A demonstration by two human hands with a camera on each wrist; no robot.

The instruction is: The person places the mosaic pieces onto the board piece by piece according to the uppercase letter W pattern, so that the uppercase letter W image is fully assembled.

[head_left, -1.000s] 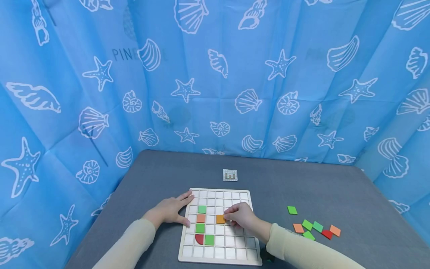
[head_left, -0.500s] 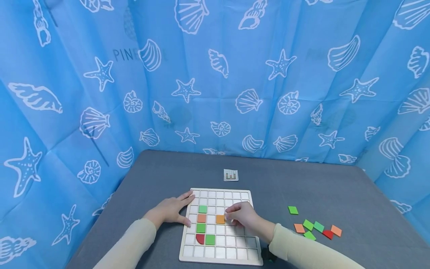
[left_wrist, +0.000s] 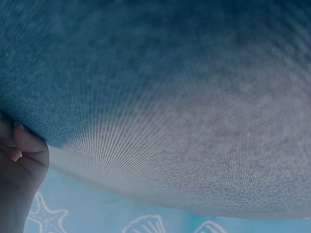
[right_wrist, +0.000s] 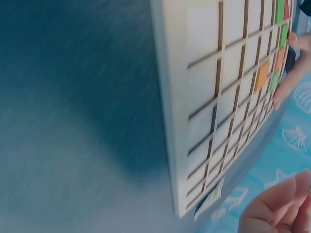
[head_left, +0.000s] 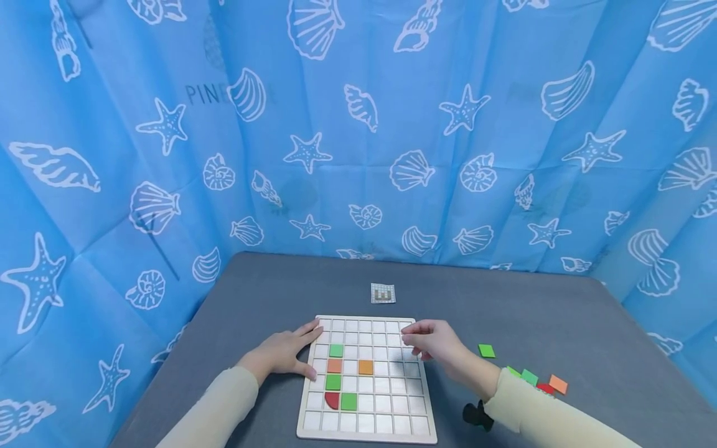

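A white grid board (head_left: 386,404) with wooden dividers lies on the grey table. My left hand (head_left: 282,354) rests on its left edge, fingers spread. An orange tile (head_left: 366,367) sits alone near the board's middle. Left of it stand a green tile (head_left: 336,351), a salmon tile (head_left: 334,366), another green tile (head_left: 333,382) and a red quarter-round tile (head_left: 332,399), with a third green tile (head_left: 349,401) beside the red one. My right hand (head_left: 439,342) hovers over the board's right edge, fingers loosely bent, no tile visible in them. The left wrist view shows mostly table cloth and part of a hand (left_wrist: 24,170).
Loose tiles lie right of the board, among them a green tile (head_left: 486,351) and an orange one (head_left: 558,384); my right sleeve (head_left: 526,410) covers some. A small pattern card (head_left: 383,293) lies behind the board. A blue shell-print curtain (head_left: 364,155) hangs around the table.
My right hand has let go of the orange tile, which stays on the board, and has moved right and away from me. The left hand stays on the board's edge.
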